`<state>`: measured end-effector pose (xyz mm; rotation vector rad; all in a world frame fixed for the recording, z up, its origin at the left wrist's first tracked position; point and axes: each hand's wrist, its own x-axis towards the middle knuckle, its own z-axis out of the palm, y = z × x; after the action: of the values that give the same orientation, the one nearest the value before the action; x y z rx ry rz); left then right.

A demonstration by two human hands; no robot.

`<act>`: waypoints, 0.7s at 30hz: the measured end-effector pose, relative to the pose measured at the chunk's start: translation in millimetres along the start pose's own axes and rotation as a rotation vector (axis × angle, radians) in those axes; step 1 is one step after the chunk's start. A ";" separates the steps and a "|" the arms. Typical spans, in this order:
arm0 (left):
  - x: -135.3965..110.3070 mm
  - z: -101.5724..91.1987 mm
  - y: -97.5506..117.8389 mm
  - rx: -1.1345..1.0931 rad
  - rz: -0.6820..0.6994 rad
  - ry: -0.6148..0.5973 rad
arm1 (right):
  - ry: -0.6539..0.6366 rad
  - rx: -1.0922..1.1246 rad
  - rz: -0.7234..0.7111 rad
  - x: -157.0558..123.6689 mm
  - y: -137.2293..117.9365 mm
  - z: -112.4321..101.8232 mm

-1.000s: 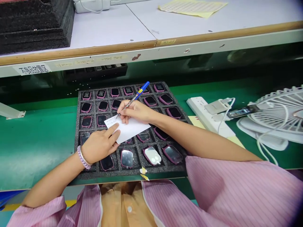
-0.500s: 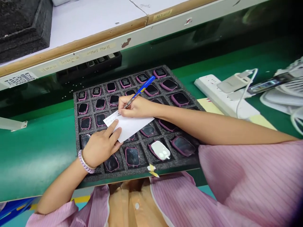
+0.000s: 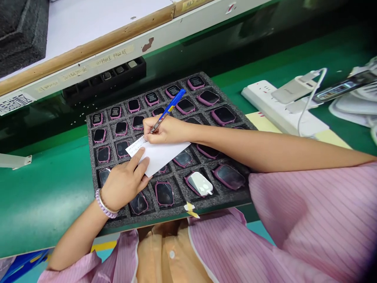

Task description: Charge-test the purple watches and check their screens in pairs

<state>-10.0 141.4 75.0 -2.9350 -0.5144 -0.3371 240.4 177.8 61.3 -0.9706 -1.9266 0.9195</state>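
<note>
A black foam tray [image 3: 176,206] lies on the green bench and holds several pink-rimmed smartwatch bodies [image 3: 223,115] in its pockets. A white paper slip [image 3: 163,155] with handwriting at its left end lies across the middle of the tray. My left hand [image 3: 125,181] presses the slip down, its fingers flat on the paper's lower left edge. My right hand [image 3: 167,129] is closed around a blue pen [image 3: 169,109], whose tip touches the slip's upper left part. A watch body [image 3: 200,183] near the front lies with its white back up.
A white power strip [image 3: 265,106] with plugged-in chargers and cables lies to the right, beside a yellow sheet [image 3: 326,136] and a white fan's edge [image 3: 353,106]. A second black tray [image 3: 97,80] sits under the raised white shelf [image 3: 88,23]. Dark foam [image 3: 17,35] is stacked on that shelf.
The view has tilted and shifted, so the tray sits higher and more to the left. Both hands keep their places on the slip, and the pen has edged slightly along the writing.
</note>
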 end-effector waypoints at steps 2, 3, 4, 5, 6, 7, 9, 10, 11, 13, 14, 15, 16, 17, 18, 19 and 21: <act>0.4 -0.1 -0.6 -0.008 0.009 0.001 | 0.023 0.012 0.002 0.0 -0.2 0.1; 0.6 -0.1 -0.8 -0.009 0.012 0.002 | 0.028 0.017 0.006 0.1 -0.4 0.0; 0.8 -0.2 -1.0 -0.011 0.015 0.005 | 0.029 0.019 0.008 0.1 -0.6 -0.4; 1.1 -0.3 -1.1 -0.012 0.015 0.010 | 0.021 0.023 0.009 0.2 -0.9 -1.0; 1.4 -0.5 -1.1 -0.012 0.014 0.017 | 0.003 0.035 0.013 0.2 -1.1 -1.9; 1.8 -0.9 -0.9 -0.011 0.014 0.027 | -0.022 0.062 0.026 0.2 -1.3 -2.8; 2.7 -1.6 -0.4 -0.003 0.016 0.047 | -0.060 0.134 0.074 0.2 -1.3 -4.6; 3.1 -2.0 -0.1 0.001 0.019 0.055 | -0.060 0.157 0.093 0.1 -1.3 -5.1; 3.4 -2.3 0.2 0.005 0.021 0.061 | -0.043 0.161 0.096 0.1 -1.3 -5.3; 3.7 -2.8 0.5 0.008 0.025 0.065 | 0.010 0.112 0.046 -0.1 -1.4 -4.8; 3.7 -2.9 0.5 0.008 0.025 0.065 | 0.027 0.077 0.013 -0.2 -1.6 -4.2; 3.6 -2.9 0.4 0.009 0.025 0.064 | 0.034 0.048 -0.011 -0.3 -1.9 -3.5; 3.4 -2.9 0.3 0.010 0.024 0.063 | 0.034 0.029 -0.020 -0.4 -2.1 -2.9; 3.2 -2.7 0.2 0.009 0.023 0.062 | 0.029 0.018 -0.015 -0.5 -2.4 -2.3; 3.0 -2.4 0.1 0.007 0.023 0.060 | 0.022 0.011 -0.001 -0.5 -2.5 -1.9; 2.9 -2.2 0.0 0.006 0.023 0.059 | 0.020 0.005 0.013 -0.5 -2.6 -1.7; 2.7 -1.8 0.1 0.004 0.020 0.054 | 0.016 -0.009 0.022 -0.1 -2.6 -1.6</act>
<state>-7.8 141.8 77.4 -2.9159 -0.4770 -0.4108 241.1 177.0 64.2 -1.0038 -1.9117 0.9132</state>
